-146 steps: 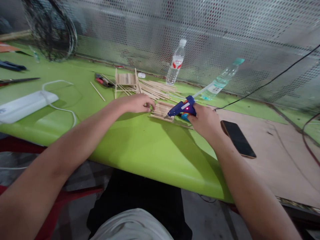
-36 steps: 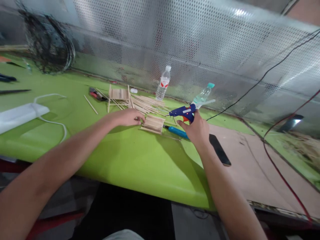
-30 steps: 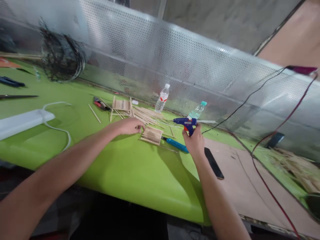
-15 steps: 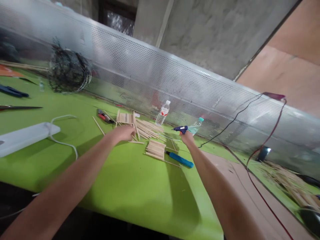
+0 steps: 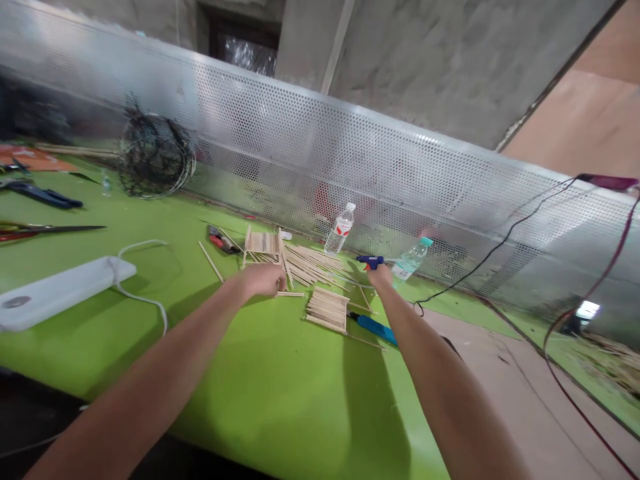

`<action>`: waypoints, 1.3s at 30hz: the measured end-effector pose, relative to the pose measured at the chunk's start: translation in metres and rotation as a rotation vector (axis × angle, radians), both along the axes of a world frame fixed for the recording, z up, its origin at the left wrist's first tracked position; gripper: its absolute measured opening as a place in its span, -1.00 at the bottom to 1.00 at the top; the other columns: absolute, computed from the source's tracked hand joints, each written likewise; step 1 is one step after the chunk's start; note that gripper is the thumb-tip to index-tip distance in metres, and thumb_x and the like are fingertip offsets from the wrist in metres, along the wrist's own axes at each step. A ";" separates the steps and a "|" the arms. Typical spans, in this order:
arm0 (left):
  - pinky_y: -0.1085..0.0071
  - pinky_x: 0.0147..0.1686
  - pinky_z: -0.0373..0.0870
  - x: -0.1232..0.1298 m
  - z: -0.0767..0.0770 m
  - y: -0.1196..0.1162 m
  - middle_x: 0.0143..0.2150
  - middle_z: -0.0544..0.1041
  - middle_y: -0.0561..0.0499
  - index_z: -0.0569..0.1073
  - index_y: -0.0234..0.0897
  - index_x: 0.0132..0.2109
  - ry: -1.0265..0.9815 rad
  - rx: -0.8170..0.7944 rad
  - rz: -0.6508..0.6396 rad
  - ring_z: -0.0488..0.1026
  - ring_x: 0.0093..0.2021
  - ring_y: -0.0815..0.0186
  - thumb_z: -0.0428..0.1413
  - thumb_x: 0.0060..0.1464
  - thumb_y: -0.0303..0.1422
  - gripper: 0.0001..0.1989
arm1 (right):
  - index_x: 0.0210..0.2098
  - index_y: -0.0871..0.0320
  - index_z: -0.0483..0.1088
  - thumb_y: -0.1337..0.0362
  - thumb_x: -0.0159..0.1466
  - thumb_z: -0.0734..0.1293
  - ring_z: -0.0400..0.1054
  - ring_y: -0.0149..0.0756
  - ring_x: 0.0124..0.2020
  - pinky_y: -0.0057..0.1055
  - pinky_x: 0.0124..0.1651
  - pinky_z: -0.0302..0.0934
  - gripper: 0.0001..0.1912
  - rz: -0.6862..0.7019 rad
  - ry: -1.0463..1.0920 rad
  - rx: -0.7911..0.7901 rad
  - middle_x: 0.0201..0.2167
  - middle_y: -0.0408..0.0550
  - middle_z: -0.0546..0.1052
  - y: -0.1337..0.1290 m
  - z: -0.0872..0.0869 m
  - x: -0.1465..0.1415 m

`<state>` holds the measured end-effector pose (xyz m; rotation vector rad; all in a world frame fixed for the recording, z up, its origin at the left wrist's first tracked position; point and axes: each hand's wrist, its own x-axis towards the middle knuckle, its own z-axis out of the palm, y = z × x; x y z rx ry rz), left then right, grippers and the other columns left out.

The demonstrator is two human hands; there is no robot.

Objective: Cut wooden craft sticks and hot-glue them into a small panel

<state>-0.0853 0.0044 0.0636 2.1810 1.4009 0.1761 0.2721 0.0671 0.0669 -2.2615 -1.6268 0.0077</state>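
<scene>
Already one frame (image 5: 263, 244) stands built; a slatted panel (image 5: 327, 309) lies in front of loose sticks (image 5: 313, 265), unused. Right hand (image 5: 382, 275) wraps the gun (image 5: 369, 261); left hand (image 5: 267, 279) curls at a stick (image 5: 294, 294), grip unclear.

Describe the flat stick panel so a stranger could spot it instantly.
On the green table, find the pile of loose sticks. Nearer the wearer, just left of the blue-handled tool, lies the flat stick panel. Its slats sit side by side, without the long posts of the stick frame farther back.
</scene>
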 end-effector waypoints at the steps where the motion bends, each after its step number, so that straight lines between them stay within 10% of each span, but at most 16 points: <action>1: 0.33 -0.13 0.50 0.001 0.000 -0.001 0.01 0.65 -0.09 0.63 -0.17 -0.15 0.001 -0.005 -0.004 0.59 -0.07 0.19 0.17 0.02 -0.60 -0.70 | 0.18 0.14 0.42 0.12 0.42 0.37 0.46 -0.13 0.06 -0.07 0.07 0.44 -0.60 -0.020 0.007 -0.027 0.16 0.07 0.48 -0.001 -0.001 0.001; 12: 0.31 -0.17 0.46 0.000 -0.003 0.004 -0.09 0.64 -0.11 0.57 -0.21 -0.20 0.010 -0.035 -0.034 0.56 -0.14 0.15 0.14 0.09 -0.51 -0.83 | 0.15 0.22 0.45 0.22 0.42 0.35 0.45 -0.02 0.11 -0.01 0.16 0.36 -0.64 0.012 0.060 0.022 0.12 0.19 0.52 -0.018 -0.008 0.008; 24: 0.36 -0.20 0.35 0.028 0.018 -0.021 -0.10 0.64 -0.06 0.54 -0.24 -0.13 -0.236 0.081 -0.299 0.52 -0.20 0.29 0.12 0.24 -0.29 -0.84 | 0.02 0.11 0.54 0.16 0.44 0.23 0.54 -0.18 -0.18 -0.27 -0.10 0.37 -0.68 0.607 0.187 0.299 -0.06 0.03 0.64 -0.167 -0.025 -0.060; 39: 0.31 -0.17 0.43 0.041 0.002 -0.023 -0.11 0.66 -0.06 0.59 -0.22 -0.10 -0.246 0.089 -0.338 0.57 -0.18 0.28 0.13 0.19 -0.32 -0.81 | -0.23 0.09 0.57 0.31 0.34 0.34 0.50 -0.21 -0.26 -0.30 -0.16 0.33 -0.87 0.779 0.250 0.254 -0.25 -0.02 0.64 -0.163 -0.024 -0.049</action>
